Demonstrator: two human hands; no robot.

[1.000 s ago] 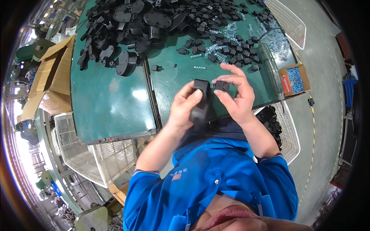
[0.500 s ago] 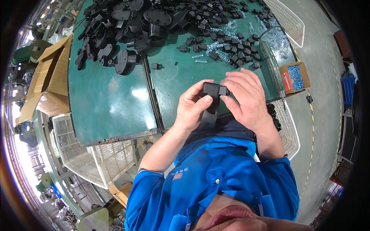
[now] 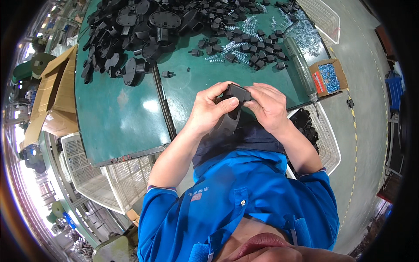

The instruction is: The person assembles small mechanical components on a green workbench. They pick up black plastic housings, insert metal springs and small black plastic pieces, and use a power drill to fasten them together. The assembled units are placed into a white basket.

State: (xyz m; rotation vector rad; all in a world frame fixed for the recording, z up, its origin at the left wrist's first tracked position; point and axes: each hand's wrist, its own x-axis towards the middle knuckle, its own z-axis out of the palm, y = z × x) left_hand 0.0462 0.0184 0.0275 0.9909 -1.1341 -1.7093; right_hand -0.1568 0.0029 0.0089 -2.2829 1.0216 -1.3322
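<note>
My left hand [image 3: 207, 110] is closed around a black plastic housing [image 3: 236, 91] just beyond the table's near edge, thumb on its face; a wider black portion hangs down toward my lap. From the other side, my right hand [image 3: 271, 108] pinches a small black block [image 3: 247, 96] against the housing's end. My right fingertips partly hide where the two parts meet. Ahead on the green table lie many loose black blocks [image 3: 262, 49] with coiled metal springs [image 3: 214, 59]. A heap of black housings with oval bases [image 3: 165, 20] fills the far left.
A green power screwdriver [image 3: 300, 65] lies along the table's right side, near an open carton of blue screws [image 3: 329, 77]. White plastic baskets [image 3: 332, 144] stand below the table on both sides. At the left is an open cardboard box [image 3: 61, 118]. A dark seam [image 3: 163, 98] crosses the tabletop.
The housing has tilted in my left hand. My right fingers have come together around the small block at its end. The whole view has shifted slightly.
</note>
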